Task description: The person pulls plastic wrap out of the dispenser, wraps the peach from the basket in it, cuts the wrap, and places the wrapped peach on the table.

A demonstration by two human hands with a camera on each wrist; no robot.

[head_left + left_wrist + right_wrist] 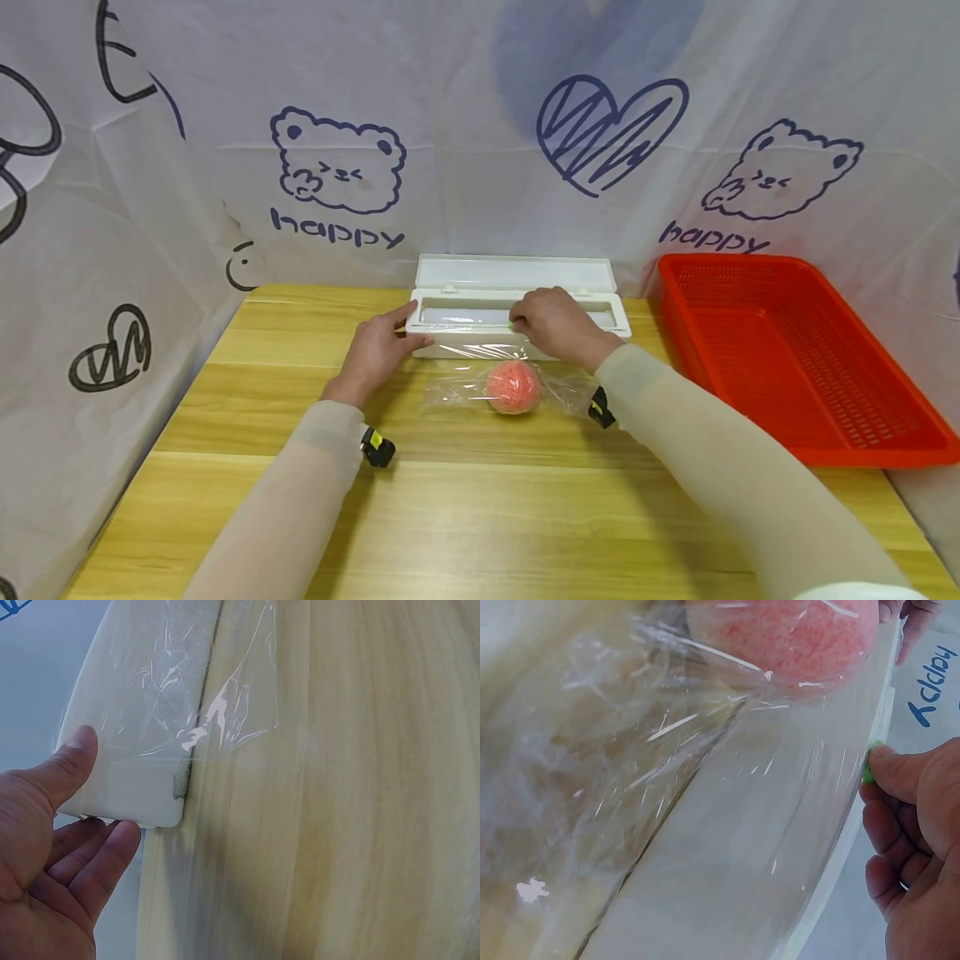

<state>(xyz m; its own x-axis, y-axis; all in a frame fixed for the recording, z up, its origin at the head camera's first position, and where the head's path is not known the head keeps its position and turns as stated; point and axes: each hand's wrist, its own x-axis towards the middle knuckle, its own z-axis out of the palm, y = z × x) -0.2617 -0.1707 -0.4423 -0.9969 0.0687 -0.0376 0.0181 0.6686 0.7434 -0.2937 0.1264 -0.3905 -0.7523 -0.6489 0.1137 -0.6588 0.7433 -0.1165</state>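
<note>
A white cling film dispenser (487, 347) stands at the table's back edge with its lid (517, 273) raised and a film roll (472, 316) inside. Clear cling film (459, 388) runs from its front over a round, peach-like pink fruit (513, 387) on the table. My left hand (375, 350) grips the dispenser's left end, thumb (71, 761) against the front face and fingers at the end. Along the dispenser's front rim, my right hand (558, 325) pinches a small green slide cutter (869, 771) between thumb and fingers, right of the middle.
A red plastic basket (705, 350) with perforated walls sits at the right of the wooden table (465, 517). White cloth (465, 117) printed with bears and hearts hangs behind and at the left side.
</note>
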